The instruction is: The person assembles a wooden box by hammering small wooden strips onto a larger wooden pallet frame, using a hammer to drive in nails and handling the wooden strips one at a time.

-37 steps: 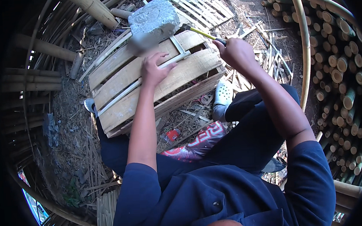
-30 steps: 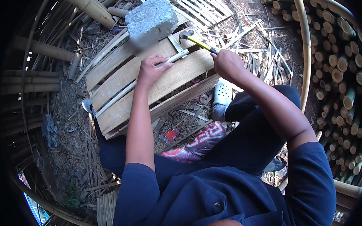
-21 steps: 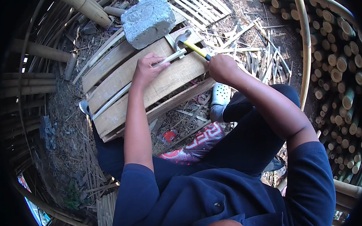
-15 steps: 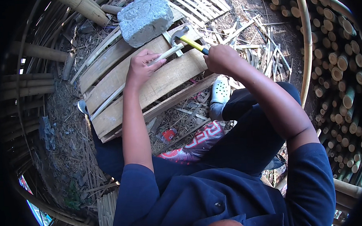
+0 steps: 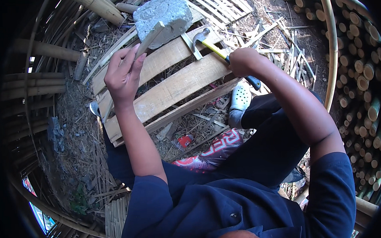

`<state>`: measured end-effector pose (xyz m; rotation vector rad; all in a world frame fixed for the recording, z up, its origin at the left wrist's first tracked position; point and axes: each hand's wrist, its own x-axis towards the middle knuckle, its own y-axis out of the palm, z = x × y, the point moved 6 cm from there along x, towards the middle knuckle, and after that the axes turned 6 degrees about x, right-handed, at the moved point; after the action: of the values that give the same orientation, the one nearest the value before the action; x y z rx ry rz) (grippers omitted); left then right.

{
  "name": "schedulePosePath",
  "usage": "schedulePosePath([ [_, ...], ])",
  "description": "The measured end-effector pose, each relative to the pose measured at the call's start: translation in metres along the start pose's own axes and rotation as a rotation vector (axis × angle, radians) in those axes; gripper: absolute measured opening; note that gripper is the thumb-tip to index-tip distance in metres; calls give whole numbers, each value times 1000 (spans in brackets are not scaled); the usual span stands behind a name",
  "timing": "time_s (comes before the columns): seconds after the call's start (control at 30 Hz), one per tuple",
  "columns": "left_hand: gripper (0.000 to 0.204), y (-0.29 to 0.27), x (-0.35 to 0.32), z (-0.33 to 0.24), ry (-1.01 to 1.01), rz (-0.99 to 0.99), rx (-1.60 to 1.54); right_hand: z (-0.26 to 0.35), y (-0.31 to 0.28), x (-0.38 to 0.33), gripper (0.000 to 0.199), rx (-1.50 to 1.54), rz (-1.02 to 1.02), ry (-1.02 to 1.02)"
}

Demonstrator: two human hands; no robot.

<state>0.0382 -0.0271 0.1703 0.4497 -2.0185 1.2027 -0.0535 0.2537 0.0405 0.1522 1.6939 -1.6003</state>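
My left hand [image 5: 123,79] is closed around a thin bamboo strip [image 5: 151,37], raised and slanting up in front of the stone block [image 5: 164,16]. A claw hammer [image 5: 212,45] with a yellow and dark handle is gripped in my right hand [image 5: 245,62]. Its metal head hangs over the right end of a low wooden bench [image 5: 172,91] made of spaced planks. Beside the hammer head, a short pale strip [image 5: 191,46] lies across the planks. The stone block rests at the bench's far side.
Cut bamboo poles [image 5: 369,70] are stacked at the right, behind an upright curved pole [image 5: 333,49]. Slatted bamboo panels [image 5: 217,7] lie at the far side, with scattered strips [image 5: 287,55] nearby. My foot in a white clog [image 5: 241,95] is by the bench's right end.
My left hand has drawn back left and lifted the bamboo strip, which now tilts upward away from the hammer. My right hand still holds the hammer over the bench. The whole view has shifted slightly.
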Motion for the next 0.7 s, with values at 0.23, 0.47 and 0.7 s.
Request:
schedulePosePath([
  [0.23,24,-91,21,31,-124,-377,-164,0,-6,0,23,-57,6,-35],
  [0.47,22,-143,24,49,-165,-458,-230,50,-42,-19,29,14,-177,29],
  [0.7,26,-118,26,47,-292,-261,-286,39,-27,-11,34,-57,142,37],
])
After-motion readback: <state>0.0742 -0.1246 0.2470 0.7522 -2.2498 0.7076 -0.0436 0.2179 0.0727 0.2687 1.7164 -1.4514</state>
